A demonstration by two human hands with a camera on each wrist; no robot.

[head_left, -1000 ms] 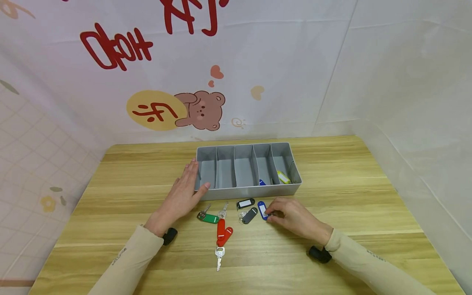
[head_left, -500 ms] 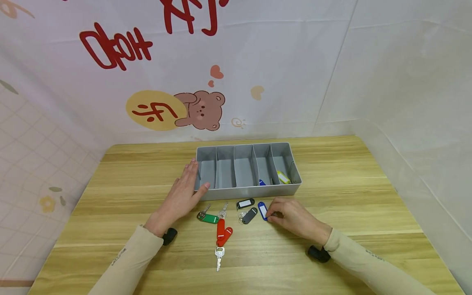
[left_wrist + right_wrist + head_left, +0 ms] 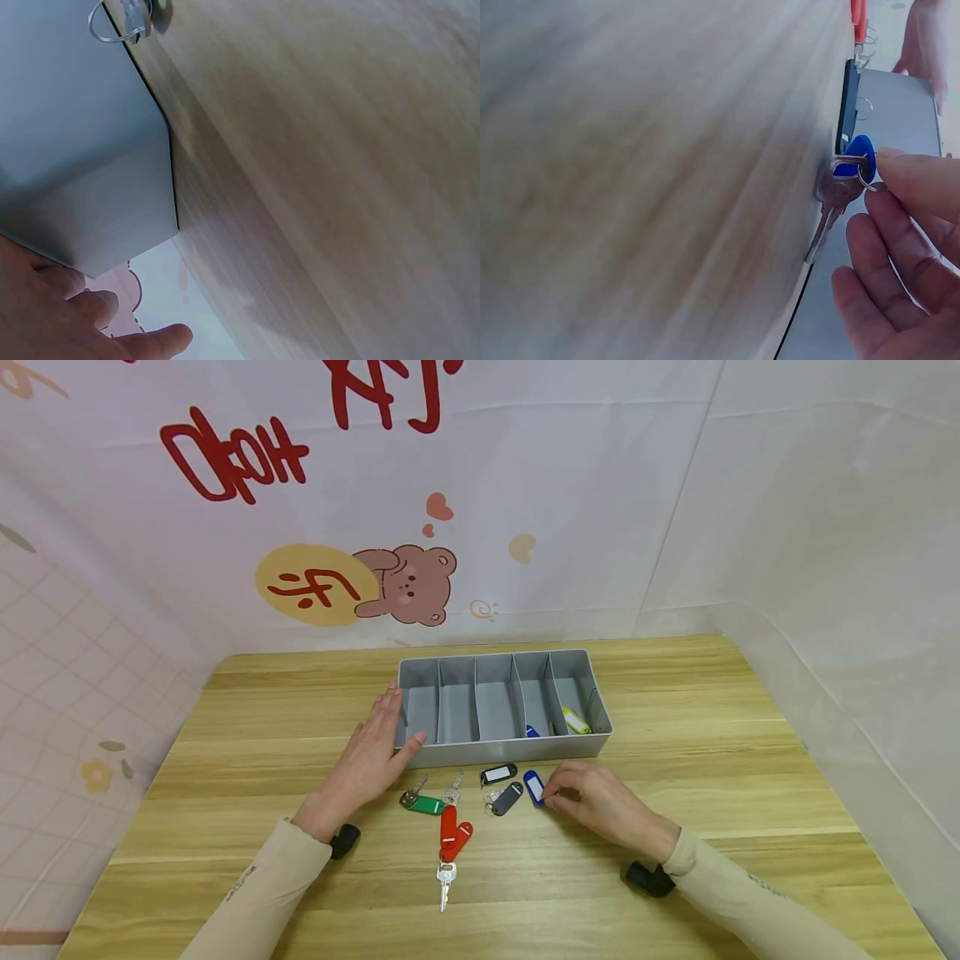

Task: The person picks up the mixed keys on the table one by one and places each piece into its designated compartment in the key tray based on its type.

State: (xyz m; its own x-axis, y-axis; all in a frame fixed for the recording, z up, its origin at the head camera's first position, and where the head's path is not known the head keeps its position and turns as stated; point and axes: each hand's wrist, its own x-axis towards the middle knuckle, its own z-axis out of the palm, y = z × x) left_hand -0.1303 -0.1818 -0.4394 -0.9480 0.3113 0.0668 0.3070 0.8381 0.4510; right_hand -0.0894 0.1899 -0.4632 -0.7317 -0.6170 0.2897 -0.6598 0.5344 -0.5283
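My right hand [image 3: 602, 800] pinches the metal ring of a blue key tag [image 3: 534, 787] between thumb and forefinger. In the right wrist view a silver key [image 3: 838, 187] hangs from that ring beside the blue tag, down by the wooden surface. My left hand [image 3: 365, 762] rests with straight fingers along the left end of a grey divided box [image 3: 502, 752]. Inside the box, a yellow key tag [image 3: 576, 721] lies in the rightmost compartment. Part of another blue tag [image 3: 532, 732] shows one compartment to its left.
Before the box lie a black key tag [image 3: 498, 774], a dark grey key tag [image 3: 507, 798], a green key tag [image 3: 424, 805] and two overlapping red key tags [image 3: 448, 827]. A silver key [image 3: 446, 885] points toward the table's front. A printed white backdrop [image 3: 585, 485] rises behind the table.
The blue tag by my right hand has shifted only very slightly, still on the table. My left hand stays on the box.
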